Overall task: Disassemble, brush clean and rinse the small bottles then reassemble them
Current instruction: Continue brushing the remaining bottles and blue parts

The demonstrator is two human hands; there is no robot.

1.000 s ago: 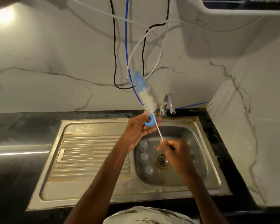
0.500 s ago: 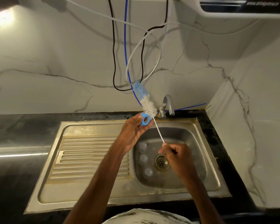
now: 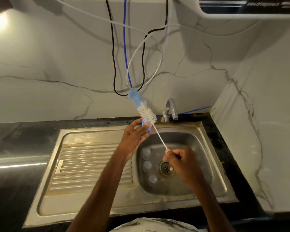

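My left hand (image 3: 135,135) pinches a small blue ring cap (image 3: 147,126) between thumb and fingers, above the back left corner of the sink basin (image 3: 206,158). My right hand (image 3: 182,160) grips the thin white handle of a bottle brush (image 3: 147,113). The brush slants up and left, its white bristles touching the cap and its blue sponge tip highest. Three small clear bottles (image 3: 146,154) (image 3: 147,166) (image 3: 152,179) stand in a row along the basin's left side, beside the drain (image 3: 166,169).
A steel tap (image 3: 170,109) stands at the back rim of the sink. A ribbed drainboard (image 3: 90,166) lies to the left, with black countertop (image 3: 15,139) around it. Black, blue and white cables (image 3: 141,64) hang down the marble wall. A marble side wall closes the right.
The brush has slid down and back, so its bristles now lie against the cap instead of sticking out beyond it. My left hand has turned the cap, hiding its hole.
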